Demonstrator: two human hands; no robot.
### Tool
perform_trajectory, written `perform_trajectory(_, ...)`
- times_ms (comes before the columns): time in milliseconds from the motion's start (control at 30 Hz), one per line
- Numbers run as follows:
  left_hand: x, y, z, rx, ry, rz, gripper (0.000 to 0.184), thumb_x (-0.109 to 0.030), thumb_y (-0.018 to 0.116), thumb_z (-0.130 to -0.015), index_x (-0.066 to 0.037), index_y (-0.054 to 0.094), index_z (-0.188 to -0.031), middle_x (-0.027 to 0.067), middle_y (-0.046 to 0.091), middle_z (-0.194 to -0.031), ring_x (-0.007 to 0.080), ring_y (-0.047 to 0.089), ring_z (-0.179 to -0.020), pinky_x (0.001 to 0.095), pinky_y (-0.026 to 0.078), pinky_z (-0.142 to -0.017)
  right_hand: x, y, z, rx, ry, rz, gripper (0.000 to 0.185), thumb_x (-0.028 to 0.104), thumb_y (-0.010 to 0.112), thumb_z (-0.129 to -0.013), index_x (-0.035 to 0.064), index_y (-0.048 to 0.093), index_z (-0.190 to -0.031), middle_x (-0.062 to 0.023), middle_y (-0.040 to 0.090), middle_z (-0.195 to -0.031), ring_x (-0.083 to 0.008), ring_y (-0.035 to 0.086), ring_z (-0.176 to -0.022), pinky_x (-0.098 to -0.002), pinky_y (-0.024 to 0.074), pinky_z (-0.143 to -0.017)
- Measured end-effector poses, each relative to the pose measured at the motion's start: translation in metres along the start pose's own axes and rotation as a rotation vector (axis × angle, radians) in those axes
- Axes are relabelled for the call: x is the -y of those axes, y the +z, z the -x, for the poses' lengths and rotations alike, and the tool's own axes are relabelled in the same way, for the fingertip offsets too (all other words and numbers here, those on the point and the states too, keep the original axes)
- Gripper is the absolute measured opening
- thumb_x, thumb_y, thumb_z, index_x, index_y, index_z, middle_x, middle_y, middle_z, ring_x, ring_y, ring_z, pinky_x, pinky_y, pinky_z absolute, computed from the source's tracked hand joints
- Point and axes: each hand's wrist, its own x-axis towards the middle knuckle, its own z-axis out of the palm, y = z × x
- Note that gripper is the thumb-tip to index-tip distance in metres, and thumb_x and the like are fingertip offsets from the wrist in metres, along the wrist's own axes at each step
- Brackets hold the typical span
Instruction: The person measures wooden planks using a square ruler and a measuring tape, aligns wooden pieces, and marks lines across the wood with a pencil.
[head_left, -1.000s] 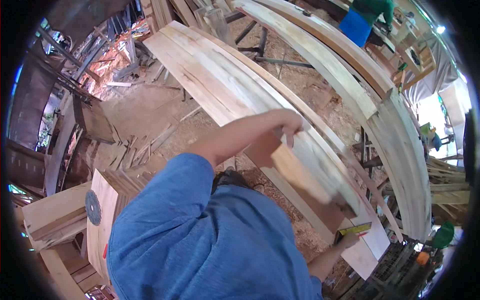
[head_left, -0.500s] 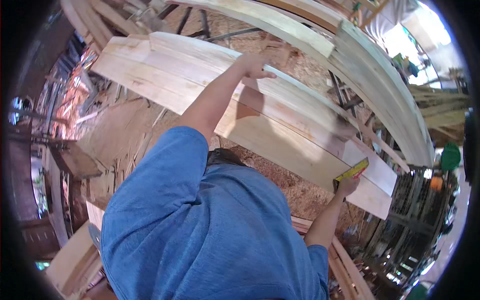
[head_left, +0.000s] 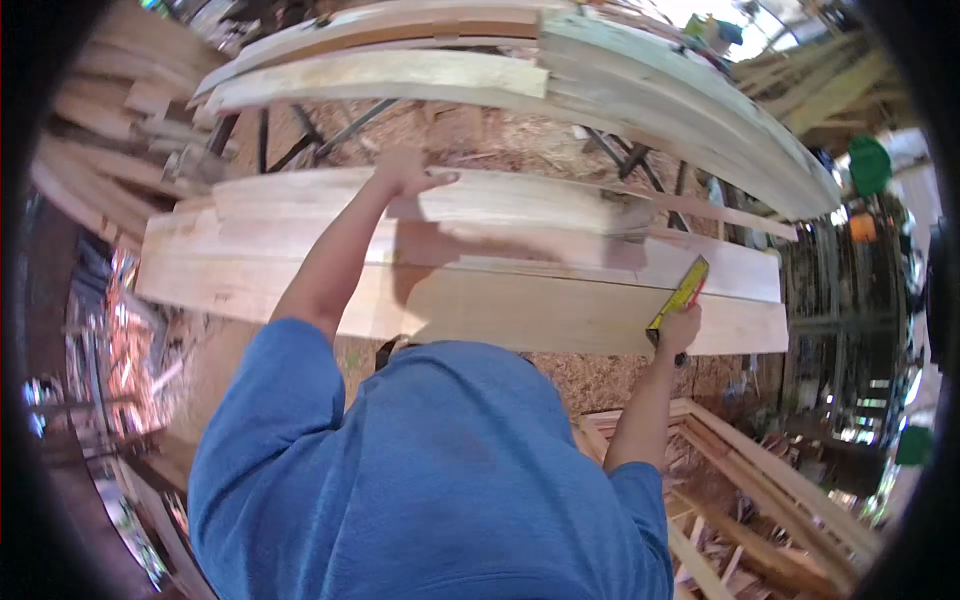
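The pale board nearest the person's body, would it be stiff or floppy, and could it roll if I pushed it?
The board is probably stiff, as it lies without obvious sag. Being broad and flat, it seems unlikely to roll. Its length, running past the right hand, may make it unwieldy lifted from one end.

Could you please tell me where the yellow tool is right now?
In the head view, the yellow tool is right of centre, held in the right hand over the wooden boards.
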Motion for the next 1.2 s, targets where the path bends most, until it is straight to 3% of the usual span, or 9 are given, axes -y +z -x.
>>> perform_trajectory(200,0.001,0.011,0.006,-0.089,0.329,0.271,0.089,-0.077,0.07,-0.072,-0.001,0.067,-0.119,0.0299,0.068,-0.106,0.0413,0.066,-0.105,0.0498,0.05,-0.092,-0.008,0.006,-0.006,0.04,0.017,0.007,0.03,0.012,0.056,-0.09,0.0015,0.061,-0.117,-0.0248,0.067,-0.112,-0.0458,0.062,-0.105,-0.0537,0.0504,-0.087)
perform_trajectory(300,-0.014,-0.004,0.032,-0.159,0.165,0.275,0.115,-0.078,0.075,-0.066,0.003,0.048,-0.142,0.0313,0.066,-0.118,0.0453,0.062,-0.114,0.05,0.049,-0.097,0.026,-0.028,0.001,0.106,0.075,-0.35,0.039,0.008,0.061,-0.082,0.0046,0.066,-0.12,-0.0191,0.07,-0.096,-0.0371,0.068,-0.093,-0.0433,0.0524,-0.081)
perform_trajectory(367,-0.027,-0.013,0.04,-0.014,0.042,0.154,0.116,-0.088,0.068,-0.061,0.008,0.056,-0.125,0.031,0.069,-0.104,0.0467,0.068,-0.099,0.0524,0.053,-0.087,0.052,-0.053,0.008,0.065,0.102,-0.5,0.03,0.013,0.06,-0.084,0.003,0.067,-0.112,-0.0194,0.069,-0.094,-0.0393,0.066,-0.091,-0.0467,0.0512,-0.08)
perform_trajectory(433,-0.044,-0.016,0.051,-0.037,0.13,0.062,0.103,-0.089,0.063,-0.065,0.011,0.065,-0.093,0.0303,0.068,-0.089,0.0448,0.069,-0.087,0.0521,0.053,-0.08,0.014,-0.011,0.003,-0.068,-0.004,-0.141,0.028,0.016,0.058,-0.09,0.0026,0.064,-0.113,-0.0202,0.067,-0.1,-0.0419,0.062,-0.097,-0.0507,0.0493,-0.083)
perform_trajectory(600,-0.091,0.028,0.07,-0.435,0.242,-0.06,0.1,-0.086,0.062,-0.07,0.009,0.065,-0.102,0.0271,0.069,-0.101,0.0393,0.067,-0.096,0.0463,0.053,-0.084,-0.006,0.01,-0.002,-0.041,0.042,-0.039,0.03,0.013,0.055,-0.093,0.0019,0.057,-0.121,-0.0207,0.063,-0.108,-0.0422,0.058,-0.103,-0.0525,0.0476,-0.087)
perform_trajectory(800,-0.1,0.0,0.063,-0.121,0.088,0.065,0.104,-0.092,0.06,-0.064,0.006,0.067,-0.1,0.026,0.07,-0.098,0.0403,0.069,-0.094,0.0476,0.054,-0.085,-0.024,0.03,-0.004,-0.093,-0.063,0.025,0.03,0.013,0.053,-0.094,0.0,0.055,-0.12,-0.0217,0.062,-0.106,-0.0425,0.059,-0.101,-0.0517,0.0477,-0.087)
perform_trajectory(1000,-0.135,-0.147,0.108,-0.218,0.02,0.226,0.091,-0.083,0.071,-0.064,0.005,0.072,-0.089,0.0211,0.072,-0.086,0.0355,0.07,-0.077,0.0436,0.056,-0.075,-0.009,0.022,-0.001,-0.014,0.072,0.024,0.044,0.015,0.054,-0.094,0.0004,0.049,-0.135,-0.0202,0.063,-0.11,-0.0395,0.061,-0.105,-0.0498,0.0495,-0.088)
perform_trajectory(1133,-0.14,-0.268,0.147,-0.532,-0.009,0.814,0.068,-0.065,0.078,-0.075,0.001,0.071,-0.092,0.0088,0.069,-0.077,0.0187,0.066,-0.069,0.0372,0.052,-0.063,-0.022,0.038,-0.004,-0.026,0.065,0.033,0.047,0.019,0.056,-0.095,0.0008,0.048,-0.138,-0.0205,0.064,-0.11,-0.0392,0.061,-0.104,-0.0486,0.0504,-0.088)
perform_trajectory(1200,-0.099,-0.323,0.149,-0.819,0.055,0.692,0.053,-0.053,0.069,-0.089,0.0,0.072,-0.097,0.0036,0.066,-0.078,0.0117,0.061,-0.07,0.0322,0.049,-0.061,-0.025,0.04,-0.004,-0.048,0.055,0.059,0.049,0.022,0.058,-0.095,0.0007,0.047,-0.138,-0.0215,0.064,-0.109,-0.0393,0.061,-0.105,-0.0482,0.0505,-0.088)
